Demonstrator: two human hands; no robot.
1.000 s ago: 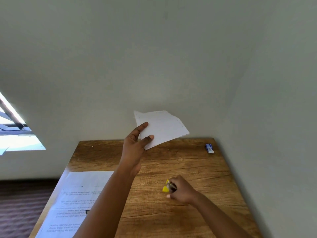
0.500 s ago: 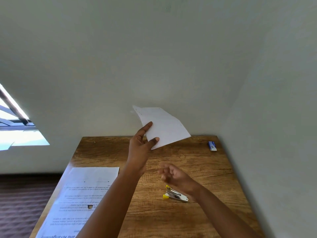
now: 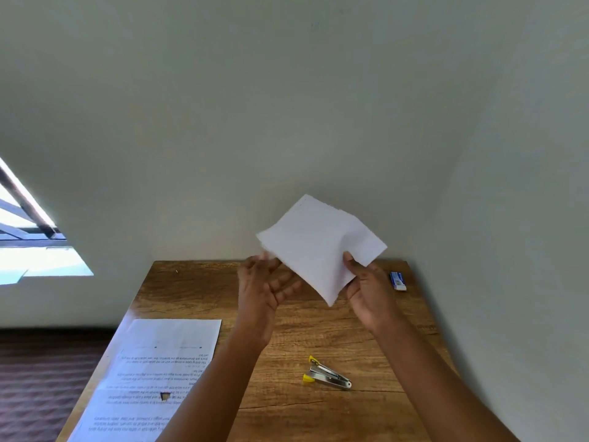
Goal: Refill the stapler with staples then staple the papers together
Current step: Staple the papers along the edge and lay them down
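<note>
Small paper stack [image 3: 320,247] held up above far end of wooden table [image 3: 197,291]; right hand [image 3: 369,288] grips its lower right edge, thumb on top; left hand [image 3: 264,282] released, fingers spread, fingertips at stack's left corner; stapler [image 3: 328,375] lies on table nearer the person, untouched.

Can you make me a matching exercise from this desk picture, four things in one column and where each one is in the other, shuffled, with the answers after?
Things:
1. stapler
2. small stack of papers
3. printed sheet
4. blue and white box

Places:
A. lying flat at the table's left edge
B. held up in the air, pinched by the right hand
C. at the far right corner by the wall
D. lying on the wood between the two forearms

Pairs: 1-D, 2-B, 3-A, 4-C
</note>
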